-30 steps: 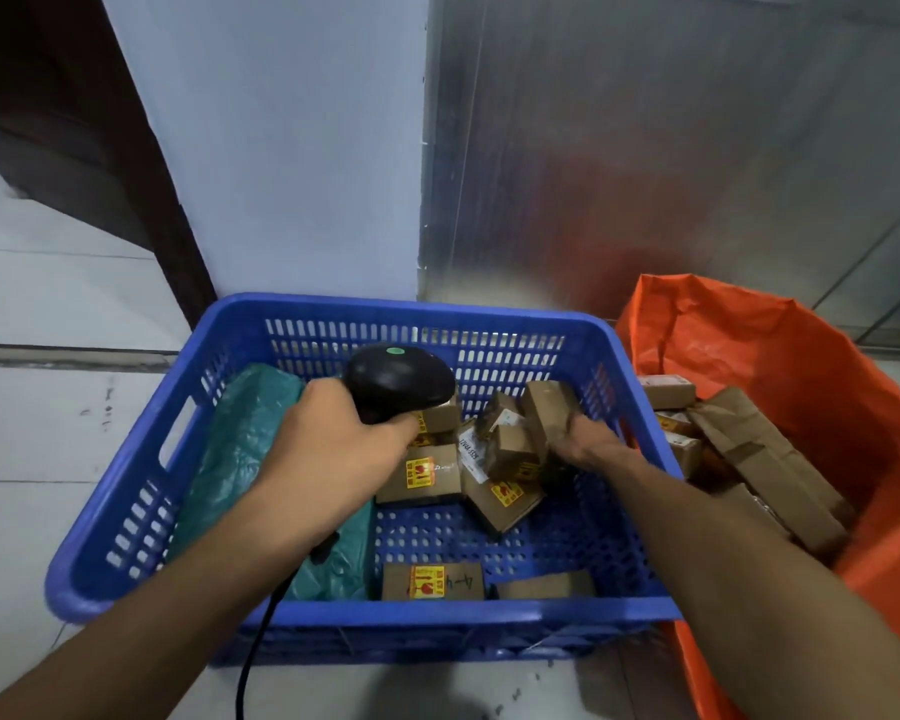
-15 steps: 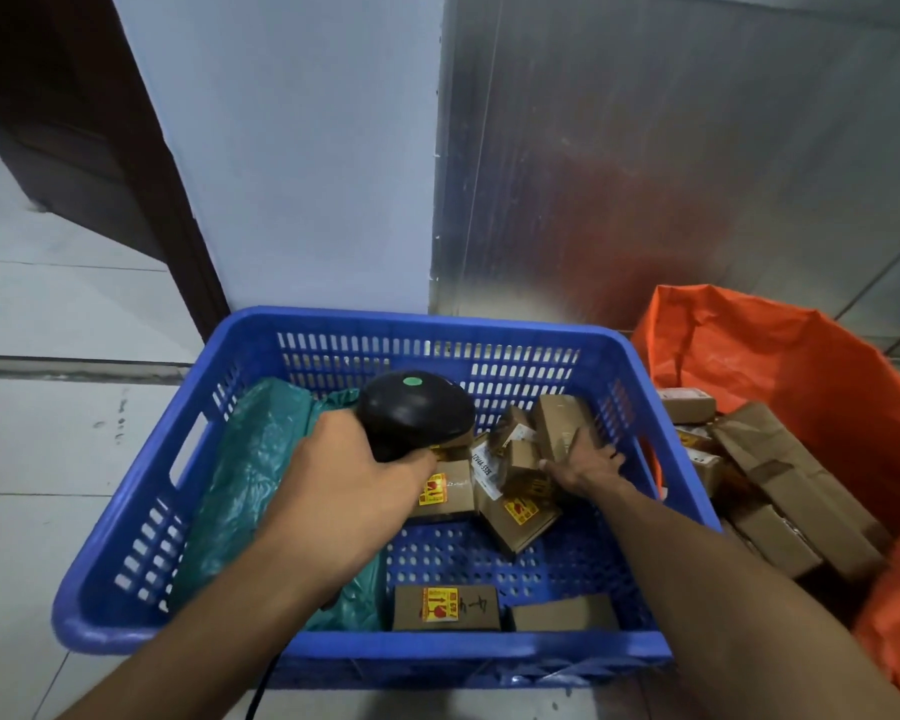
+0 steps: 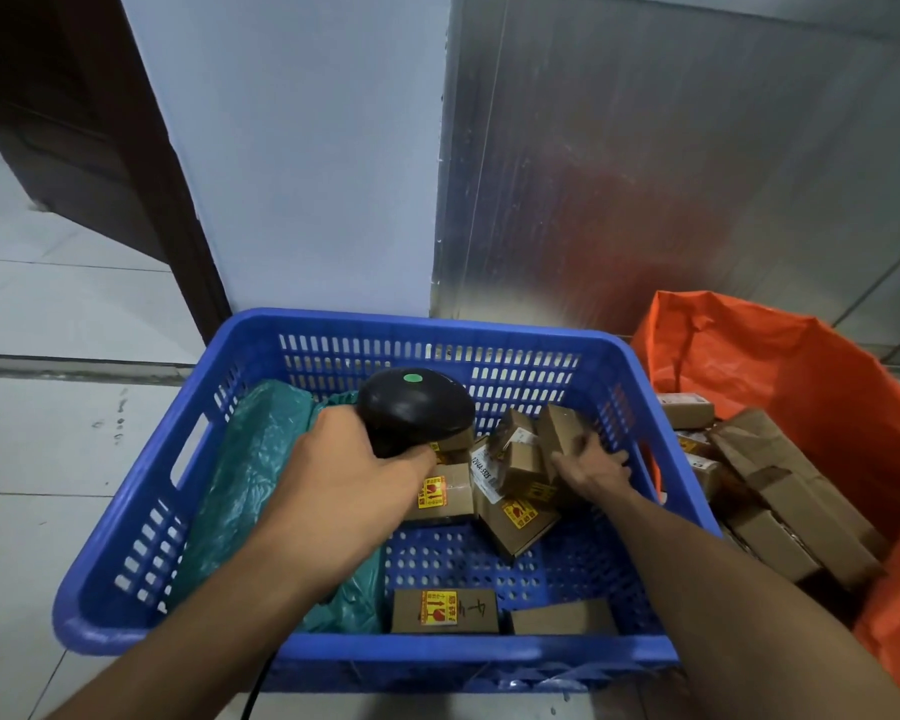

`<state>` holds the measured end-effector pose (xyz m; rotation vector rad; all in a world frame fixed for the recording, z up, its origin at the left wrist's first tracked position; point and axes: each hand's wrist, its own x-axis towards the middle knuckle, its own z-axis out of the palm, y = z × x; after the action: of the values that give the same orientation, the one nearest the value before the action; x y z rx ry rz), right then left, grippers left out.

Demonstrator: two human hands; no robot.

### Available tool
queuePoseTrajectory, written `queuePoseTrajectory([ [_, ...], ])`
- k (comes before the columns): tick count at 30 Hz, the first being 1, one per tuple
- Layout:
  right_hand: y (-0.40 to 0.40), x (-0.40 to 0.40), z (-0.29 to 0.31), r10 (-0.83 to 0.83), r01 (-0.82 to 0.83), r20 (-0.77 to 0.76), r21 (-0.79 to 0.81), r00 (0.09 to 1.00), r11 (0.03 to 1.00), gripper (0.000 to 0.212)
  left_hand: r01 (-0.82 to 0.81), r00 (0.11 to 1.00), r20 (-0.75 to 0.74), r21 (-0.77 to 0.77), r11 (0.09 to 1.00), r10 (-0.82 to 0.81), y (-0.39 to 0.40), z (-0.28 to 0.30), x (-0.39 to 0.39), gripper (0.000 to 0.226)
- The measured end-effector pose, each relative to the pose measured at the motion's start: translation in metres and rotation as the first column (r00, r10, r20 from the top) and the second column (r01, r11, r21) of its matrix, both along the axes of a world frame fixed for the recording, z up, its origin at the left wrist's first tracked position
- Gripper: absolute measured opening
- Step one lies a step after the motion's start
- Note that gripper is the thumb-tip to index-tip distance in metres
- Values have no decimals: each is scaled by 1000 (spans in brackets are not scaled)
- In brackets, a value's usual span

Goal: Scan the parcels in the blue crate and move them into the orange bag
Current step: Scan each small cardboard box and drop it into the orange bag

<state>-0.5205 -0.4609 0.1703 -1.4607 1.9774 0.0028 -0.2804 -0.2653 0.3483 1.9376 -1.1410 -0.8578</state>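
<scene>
Both occupied: left hand grips scanner, right hand grasps parcel.

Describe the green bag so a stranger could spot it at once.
Find the blue crate on the floor. Along its left wall lies a green bag. It alone is soft, crinkly plastic; its neighbours are brown boxes.

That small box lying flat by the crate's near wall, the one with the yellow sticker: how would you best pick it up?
Probably from above, pinching its two long sides. The stickered box lies flat against the blue crate's near wall, another box beside it, so only its top is easy to reach.
</scene>
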Motion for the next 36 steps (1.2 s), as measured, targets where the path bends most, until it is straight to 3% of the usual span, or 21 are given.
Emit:
queuePoseTrajectory([
  [7,-8,-11,15,-167,174,214,-13,963,985,73,0,1000,-26,-15,1000,0,1,7,0,24],
  [10,-26,-28,0,-341,354,393,43,854,934,84,-8,999,-34,-19,1000,7,4,9,2,28],
  [13,-4,-17,36,-438,439,537,135,721,888,61,-5,1000,-26,-45,999,4,7,12,5,16],
  [19,23,-11,91,-490,412,638,281,594,867,45,-22,1000,-10,-74,997,21,14,19,8,12],
  [25,38,-4,128,-455,368,712,288,535,884,33,33,999,-20,-73,997,-34,20,29,2,14],
  [30,51,1,157,-448,357,769,303,456,884,32,51,996,-68,-82,995,-56,26,35,-4,40],
  [36,76,0,186,-479,390,837,361,265,847,25,62,998,-25,-90,994,-64,30,34,-8,12],
])
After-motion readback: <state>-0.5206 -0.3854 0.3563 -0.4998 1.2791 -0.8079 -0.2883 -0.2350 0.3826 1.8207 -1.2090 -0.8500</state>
